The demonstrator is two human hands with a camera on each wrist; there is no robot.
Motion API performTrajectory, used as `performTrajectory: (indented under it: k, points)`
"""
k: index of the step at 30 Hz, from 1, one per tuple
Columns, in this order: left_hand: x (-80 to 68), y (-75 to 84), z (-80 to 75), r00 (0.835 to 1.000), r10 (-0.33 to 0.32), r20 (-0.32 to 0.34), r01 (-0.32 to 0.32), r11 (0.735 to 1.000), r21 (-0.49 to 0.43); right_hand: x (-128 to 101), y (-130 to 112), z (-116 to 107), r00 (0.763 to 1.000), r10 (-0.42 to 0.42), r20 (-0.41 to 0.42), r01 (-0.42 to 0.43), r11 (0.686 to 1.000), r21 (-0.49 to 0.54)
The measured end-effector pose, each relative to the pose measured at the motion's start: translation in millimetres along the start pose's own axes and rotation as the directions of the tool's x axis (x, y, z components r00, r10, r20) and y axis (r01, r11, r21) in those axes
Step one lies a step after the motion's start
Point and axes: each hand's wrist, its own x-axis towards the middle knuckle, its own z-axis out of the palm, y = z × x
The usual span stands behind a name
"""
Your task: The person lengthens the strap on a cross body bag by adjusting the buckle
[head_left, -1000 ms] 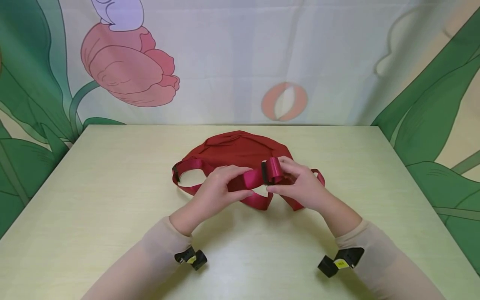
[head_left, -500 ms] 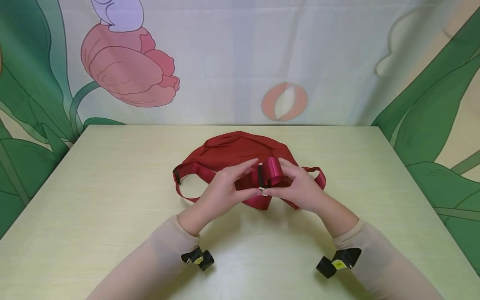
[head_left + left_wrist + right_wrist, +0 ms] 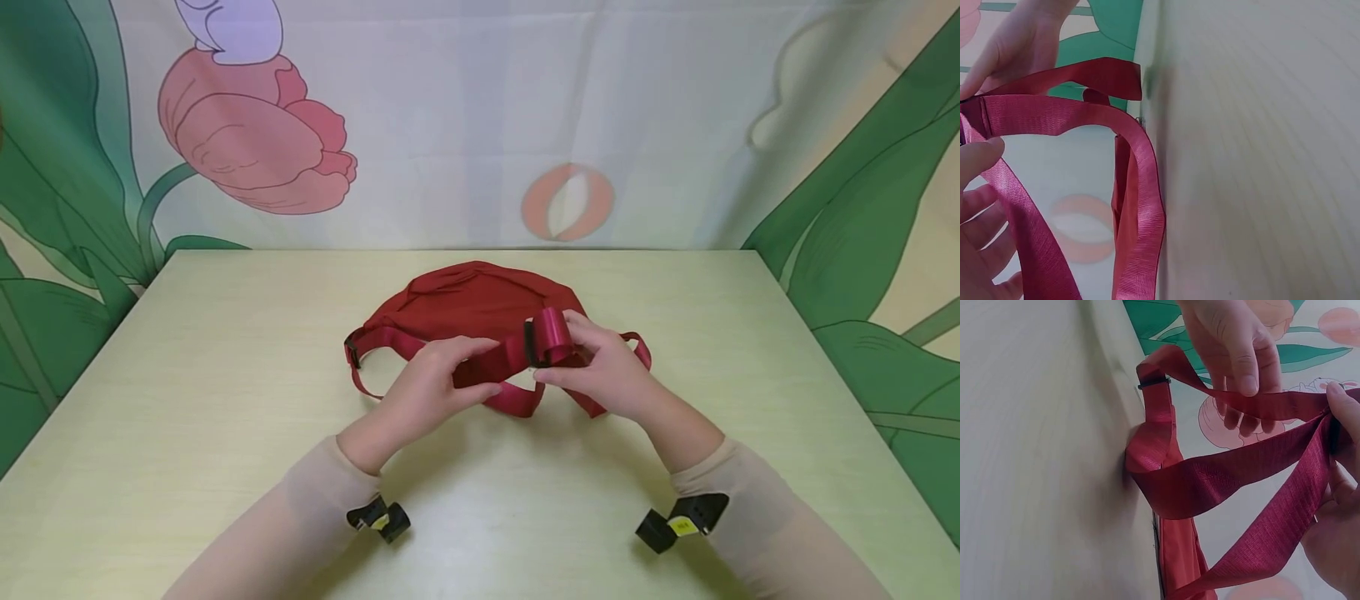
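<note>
A red waist bag (image 3: 480,292) lies on the table with its strap raised in front. My left hand (image 3: 420,383) holds the dark red strap (image 3: 495,364) between thumb and fingers. My right hand (image 3: 611,371) pinches the strap at a black slide buckle (image 3: 529,343), where the webbing stands up in a loop (image 3: 553,335). A short span of strap runs between both hands. In the right wrist view, the left thumb lies over one strap band (image 3: 1297,405), and two more bands hang from the buckle by my right hand (image 3: 1329,550).
Another black buckle (image 3: 352,352) sits on the strap at the bag's left end. A small strap loop (image 3: 639,350) sticks out at the right end. Behind the pale table (image 3: 225,358) hangs a printed cloth (image 3: 435,125) with flowers and leaves.
My left hand moved right until its fingers met the right hand at the buckle, then drew back left along the strap. The right hand shifted slightly left and back. The bag stayed put.
</note>
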Motion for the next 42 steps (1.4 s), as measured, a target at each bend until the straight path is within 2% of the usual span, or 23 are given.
performTrajectory:
  k: [7, 12, 20, 24, 30, 35, 38, 42]
  points:
    - [3.9, 3.8, -1.0, 0.998, 0.053, -0.020, -0.054, 0.998, -0.041, 0, 0, 2, 0.996, 0.090, 0.015, -0.091, 0.995, 0.049]
    - [8.1, 11.6, -1.1, 0.996, 0.083, -0.025, -0.084, 0.994, -0.074, 0, 2, 4, 0.991, 0.130, 0.026, -0.131, 0.991, 0.028]
    - [10.6, 18.8, 0.9, 0.991, 0.110, -0.077, -0.122, 0.978, -0.172, 1, 3, 8, 0.994, 0.103, 0.026, -0.101, 0.993, -0.055]
    - [10.5, 19.5, 2.2, 0.990, 0.107, -0.089, -0.123, 0.972, -0.199, 1, 4, 9, 0.995, 0.099, 0.024, -0.097, 0.994, -0.055]
    - [5.1, 12.8, 1.5, 0.997, 0.051, -0.054, -0.054, 0.997, -0.061, 1, 3, 8, 0.995, 0.099, 0.007, -0.098, 0.993, -0.057]
    - [-3.3, 0.1, -2.9, 0.999, 0.022, -0.047, -0.017, 0.995, 0.100, 0, 1, 4, 0.994, 0.109, -0.020, -0.110, 0.993, -0.047]
    - [-8.6, -6.3, -5.3, 0.997, 0.048, -0.066, -0.032, 0.975, 0.220, 0, 0, 3, 0.992, 0.124, -0.029, -0.125, 0.992, -0.025]
    - [-13.7, -11.9, -5.2, 0.988, 0.129, -0.081, -0.088, 0.917, 0.388, 0, -1, 3, 0.991, 0.130, -0.026, -0.130, 0.991, -0.001]
